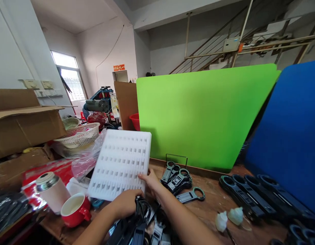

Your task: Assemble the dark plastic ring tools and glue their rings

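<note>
Right hand (150, 182) pinches white foam tray (121, 163).
Left hand's (128, 203) fingers bent at dark parts (141, 221); grip unclear.

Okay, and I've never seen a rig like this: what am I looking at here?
There is no robot: these are a person's own bare hands, in one picture from a camera worn on the head, looking forward and down. The right hand grips the side of a white slotted tray. The left hand is at its lower edge, beside dark parts; its fingertips are hidden. On the wooden table lie more ring-ended parts, with a red mug and a pink flask at left.
</note>
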### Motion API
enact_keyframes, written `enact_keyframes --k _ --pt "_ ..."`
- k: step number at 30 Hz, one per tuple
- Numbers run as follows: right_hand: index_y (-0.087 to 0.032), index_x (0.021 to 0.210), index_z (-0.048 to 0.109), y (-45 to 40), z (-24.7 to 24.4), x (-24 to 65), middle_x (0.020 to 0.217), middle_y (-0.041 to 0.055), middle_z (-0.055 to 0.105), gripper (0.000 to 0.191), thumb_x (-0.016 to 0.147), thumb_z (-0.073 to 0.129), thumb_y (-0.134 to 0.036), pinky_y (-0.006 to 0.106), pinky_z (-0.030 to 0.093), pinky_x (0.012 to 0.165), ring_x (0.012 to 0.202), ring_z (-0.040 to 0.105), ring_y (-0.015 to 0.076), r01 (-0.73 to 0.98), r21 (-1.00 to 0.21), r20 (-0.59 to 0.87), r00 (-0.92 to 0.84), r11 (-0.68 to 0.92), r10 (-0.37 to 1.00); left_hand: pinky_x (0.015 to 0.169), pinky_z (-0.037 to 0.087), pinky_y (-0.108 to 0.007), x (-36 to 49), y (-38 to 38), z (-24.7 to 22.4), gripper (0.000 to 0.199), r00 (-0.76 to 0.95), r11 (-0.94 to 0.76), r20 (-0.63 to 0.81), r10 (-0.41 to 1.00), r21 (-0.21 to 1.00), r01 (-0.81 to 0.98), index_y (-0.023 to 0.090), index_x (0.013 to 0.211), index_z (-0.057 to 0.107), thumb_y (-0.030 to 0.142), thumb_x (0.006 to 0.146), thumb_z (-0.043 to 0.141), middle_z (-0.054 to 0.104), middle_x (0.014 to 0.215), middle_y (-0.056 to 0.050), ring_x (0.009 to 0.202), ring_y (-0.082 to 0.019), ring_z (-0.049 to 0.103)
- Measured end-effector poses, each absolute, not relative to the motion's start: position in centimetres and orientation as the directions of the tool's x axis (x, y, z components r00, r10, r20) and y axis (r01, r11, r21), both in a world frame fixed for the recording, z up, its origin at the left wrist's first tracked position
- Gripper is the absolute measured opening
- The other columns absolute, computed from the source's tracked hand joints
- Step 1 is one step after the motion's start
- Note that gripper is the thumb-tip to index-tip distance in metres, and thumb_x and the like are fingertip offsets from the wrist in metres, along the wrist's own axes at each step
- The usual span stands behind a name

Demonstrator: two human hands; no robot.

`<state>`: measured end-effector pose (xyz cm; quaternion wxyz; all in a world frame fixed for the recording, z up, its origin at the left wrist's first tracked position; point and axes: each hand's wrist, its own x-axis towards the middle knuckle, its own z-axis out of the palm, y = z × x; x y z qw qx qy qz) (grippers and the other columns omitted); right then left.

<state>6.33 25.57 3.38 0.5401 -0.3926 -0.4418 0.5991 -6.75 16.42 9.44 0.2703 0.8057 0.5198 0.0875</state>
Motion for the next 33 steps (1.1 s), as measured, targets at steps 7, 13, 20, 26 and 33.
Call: enact_keyframes --k 7,13,20,26,33 --pt "-0.021 0.111 0.05 28.5 8.5 9.7 0.12 0.0071 0.059 0.076 0.043 0.083 -0.025 0.04 0.037 0.101 0.111 0.054 0.0246 -0.133 -0.937 0.318 0.054 0.323 0.946 0.077 0.045 -0.032 -6.4 19.0 9.5 0.03 0.409 -0.283 -0.155 0.899 0.505 0.815 0.022 0.091 0.069 0.026 0.067 0.052 0.073 0.096 -0.005 0.089 -0.025 0.064" --pt "-0.019 0.112 0.045 31.8 8.3 12.3 0.126 0.0127 0.053 0.068 0.053 0.077 -0.03 0.04 0.036 0.102 0.114 0.051 0.0249 -0.136 -0.912 0.363 0.168 0.386 0.917 0.084 0.047 -0.038 -6.0 22.2 8.1 0.029 0.375 -0.207 -0.226 0.899 0.536 0.819 0.018 0.095 0.07 0.018 0.07 0.055 0.072 0.099 -0.009 0.093 -0.026 0.065" --pt "-0.02 0.106 0.047 32.3 6.2 13.1 0.12 0.012 0.058 0.062 0.053 0.077 -0.032 0.042 0.045 0.095 0.108 0.057 0.0252 -0.205 -0.92 0.299 0.186 0.334 0.936 0.073 0.053 -0.037 -5.9 24.7 5.1 0.027 0.347 -0.072 -0.338 0.875 0.618 0.783 0.014 0.103 0.062 0.032 0.083 0.058 0.069 0.091 -0.004 0.078 -0.016 0.065" --pt "-0.021 0.104 0.051 32.0 5.6 13.8 0.113 0.0091 0.063 0.057 0.056 0.078 -0.035 0.044 0.05 0.089 0.103 0.06 0.0257 -0.244 -0.933 0.226 0.18 0.266 0.957 0.086 0.05 -0.043 -6.7 25.8 2.8 0.03 0.277 -0.03 -0.274 0.921 0.658 0.752 0.016 0.11 0.058 0.031 0.083 0.059 0.063 0.11 -0.007 0.099 -0.021 0.06" --pt "-0.021 0.108 0.051 31.4 5.8 14.5 0.115 0.0086 0.062 0.059 0.057 0.078 -0.035 0.042 0.05 0.089 0.107 0.058 0.0252 -0.234 -0.941 0.217 0.138 0.245 0.966 0.082 0.051 -0.042 -9.3 26.8 1.1 0.035 0.098 0.093 -0.222 0.97 0.713 0.695 0.016 0.115 0.054 0.032 0.084 0.057 0.059 0.116 -0.008 0.097 -0.021 0.06"
